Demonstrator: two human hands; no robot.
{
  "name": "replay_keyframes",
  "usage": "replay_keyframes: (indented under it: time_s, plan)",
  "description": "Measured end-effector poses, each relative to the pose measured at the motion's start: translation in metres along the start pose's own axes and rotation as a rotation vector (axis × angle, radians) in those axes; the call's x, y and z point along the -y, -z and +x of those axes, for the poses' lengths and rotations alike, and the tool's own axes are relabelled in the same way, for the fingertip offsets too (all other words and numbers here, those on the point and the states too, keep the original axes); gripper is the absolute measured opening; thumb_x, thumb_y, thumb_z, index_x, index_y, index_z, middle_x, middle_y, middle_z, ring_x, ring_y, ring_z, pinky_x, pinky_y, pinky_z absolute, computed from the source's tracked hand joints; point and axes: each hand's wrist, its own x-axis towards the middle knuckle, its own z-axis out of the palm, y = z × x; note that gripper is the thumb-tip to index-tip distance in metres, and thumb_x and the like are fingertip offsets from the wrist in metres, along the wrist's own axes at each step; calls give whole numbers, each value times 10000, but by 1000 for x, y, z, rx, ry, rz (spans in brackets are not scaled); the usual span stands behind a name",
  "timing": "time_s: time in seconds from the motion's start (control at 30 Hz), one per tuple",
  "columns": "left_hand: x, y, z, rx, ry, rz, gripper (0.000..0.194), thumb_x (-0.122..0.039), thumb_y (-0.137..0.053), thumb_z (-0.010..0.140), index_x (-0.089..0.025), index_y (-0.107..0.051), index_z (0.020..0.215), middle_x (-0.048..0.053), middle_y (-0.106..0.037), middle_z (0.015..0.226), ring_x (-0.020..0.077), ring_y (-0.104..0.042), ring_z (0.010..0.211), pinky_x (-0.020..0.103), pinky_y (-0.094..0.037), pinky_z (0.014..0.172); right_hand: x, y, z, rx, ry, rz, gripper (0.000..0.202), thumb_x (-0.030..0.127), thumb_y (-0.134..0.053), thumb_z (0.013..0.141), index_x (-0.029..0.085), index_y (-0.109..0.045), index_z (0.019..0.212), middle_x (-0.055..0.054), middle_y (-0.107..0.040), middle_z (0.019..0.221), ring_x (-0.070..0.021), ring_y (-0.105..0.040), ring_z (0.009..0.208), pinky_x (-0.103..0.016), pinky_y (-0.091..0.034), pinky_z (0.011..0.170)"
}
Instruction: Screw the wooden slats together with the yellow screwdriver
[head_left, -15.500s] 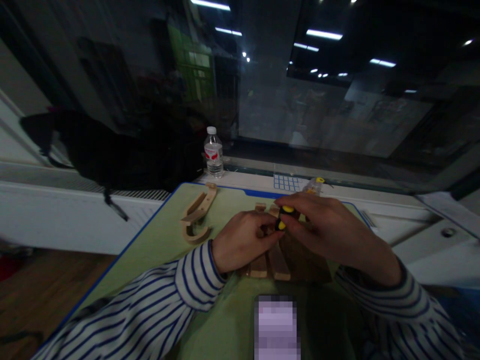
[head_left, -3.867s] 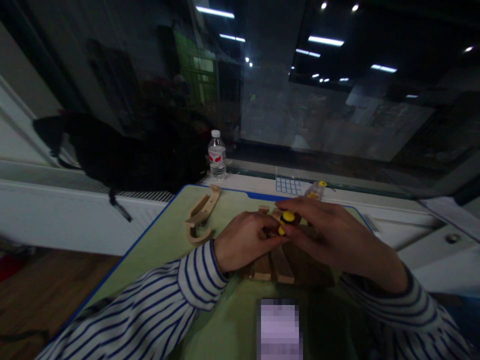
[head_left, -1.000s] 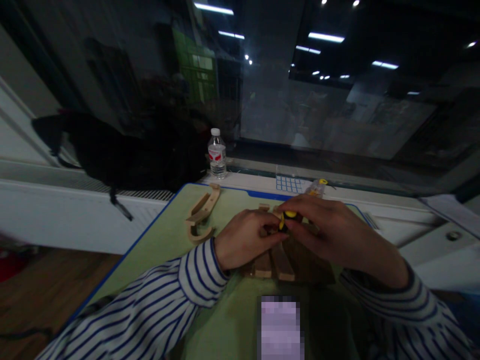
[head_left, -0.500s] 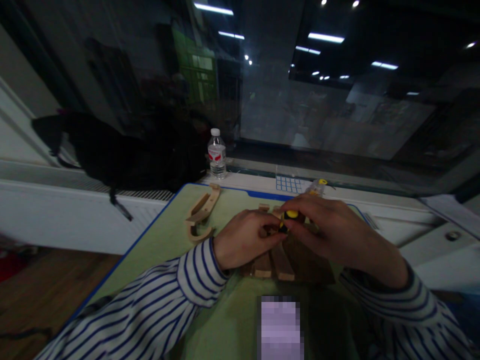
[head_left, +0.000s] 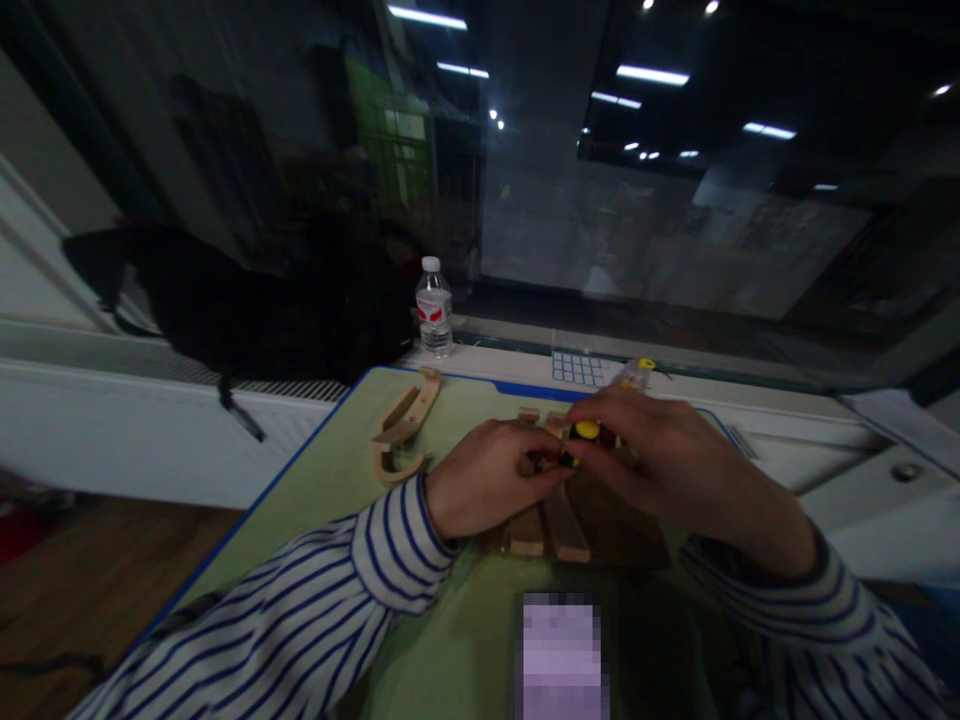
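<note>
My right hand [head_left: 660,455] grips a small yellow-and-black tool [head_left: 589,430] that looks like a screwdriver handle, between thumb and fingers. Against its near end, the thumb and fingers of my left hand [head_left: 499,475] are pinched together; whatever lies between them is hidden. Beneath both hands, two pale wooden strips [head_left: 566,530] extend toward me over a dark brown sheet [head_left: 626,530]. Their far ends show beyond my fingers, and the middle is covered by my hands.
Curved wooden pieces [head_left: 409,415] lie on the left of the green, blue-edged table [head_left: 300,520]. A phone-like object [head_left: 562,655] with a blurred screen is close to me. On the sill stand a water bottle [head_left: 433,310], a black bag [head_left: 247,300] and a yellow-handled item [head_left: 641,368].
The yellow-and-black tool has turned slightly in my right fingers and shifted a touch to the right. My left hand stays almost still.
</note>
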Motion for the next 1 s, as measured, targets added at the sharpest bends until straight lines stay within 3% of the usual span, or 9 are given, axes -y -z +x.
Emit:
replay_keyframes:
  time_s: [0.43,0.7,1.0]
  plan:
    - [0,1,0,-21,2,-42,238,-372,-581,826,-219,-683,978,19,-705,909,167,-625,829,264,-450,747,3,3,3,27,-30,-25,238,362,-452,924,175,-565,1017,-51,-642,929,-180,-606,833,-310,-468,695]
    - [1,-1,0,-29,28,-29,218,-352,-566,836,-214,-686,955,15,-705,875,159,-628,789,262,-451,710,3,3,3,-10,-6,-17,252,346,-484,911,178,-553,1087,-49,-648,1003,-174,-612,892,-302,-475,748]
    - [2,-1,-1,-35,15,-23,204,-340,-556,842,-216,-683,941,2,-697,866,146,-618,789,238,-434,701,3,2,0,-3,43,35,289,172,-528,865,179,-535,1154,-44,-634,1137,-146,-590,1007,-257,-455,857]
